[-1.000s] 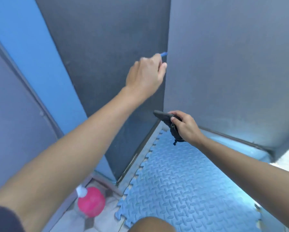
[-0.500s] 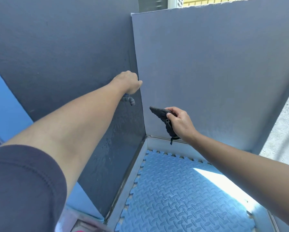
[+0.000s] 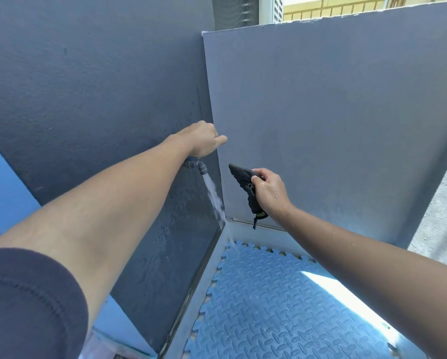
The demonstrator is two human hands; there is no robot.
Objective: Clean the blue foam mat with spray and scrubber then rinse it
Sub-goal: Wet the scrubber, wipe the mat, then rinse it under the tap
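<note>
At left of frame, dark sleeve [image 3: 23, 301] and bare forearm reaching up toward the centre, ending in the left hand [image 3: 200, 138] on top of the tap [image 3: 195, 164], fingers curled down over the handle and hiding it; closed on it, by the look. Just below, from the grey spout, a stream of water [image 3: 213, 195] slanting down along the dark wall [image 3: 87, 86] into the corner and landing at the far left edge of the blue foam mat [image 3: 282, 307], lying flat on the floor at lower centre and lower right, with a sunlit patch across it. Right of the stream and apart from it, right hand [image 3: 269, 193] gripping a black scrubber [image 3: 245, 185], fingers wrapped round its lower half, a small cord dangling beneath

Likely trouble from here: water striking only the corner of the mat, leaving the rest unrinsed unless moved or splashed across. Tap opened too far, spray bouncing off the wall onto sleeve and camera. Wet hand, droplets showing on it, slipping on the scrubber. Soaked foam turning slick underfoot

No brand or legible writing anywhere; only a small yellowish tag at the scrubber's lower end, too small to read
</note>
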